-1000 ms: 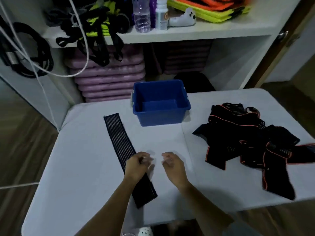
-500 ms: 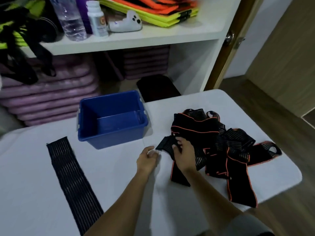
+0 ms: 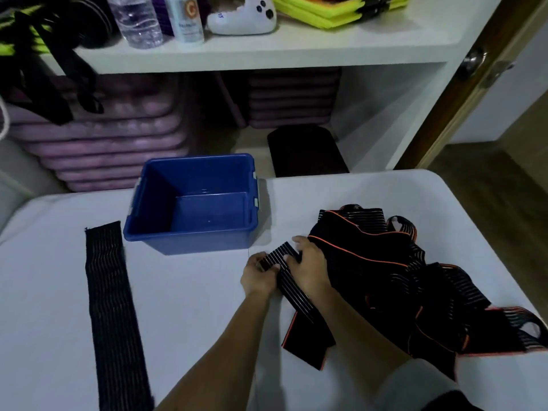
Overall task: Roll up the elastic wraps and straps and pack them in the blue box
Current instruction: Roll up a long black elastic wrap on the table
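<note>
Gripping one end of a striped elastic strap (image 3: 292, 284), my left hand (image 3: 257, 275) and right hand (image 3: 308, 266) have fingers clamped on it, near the empty blue box (image 3: 192, 234), beside the strap pile (image 3: 394, 280) on the surface (image 3: 192, 307).

- both forearms reach forward from the bottom edge and converge toward the middle, bare up to the wrists.
- the left hand (image 3: 257, 275) sits palm-inward, its fingers curled closed around the near end of a strap, thumb on top.
- the right hand (image 3: 310, 266) lies just beside the left, back of the hand up, fingers bent down and pinching the same strap.
- the two hands are nearly touching, knuckles facing each other.
- a light sleeve shows at the right elbow.
</note>
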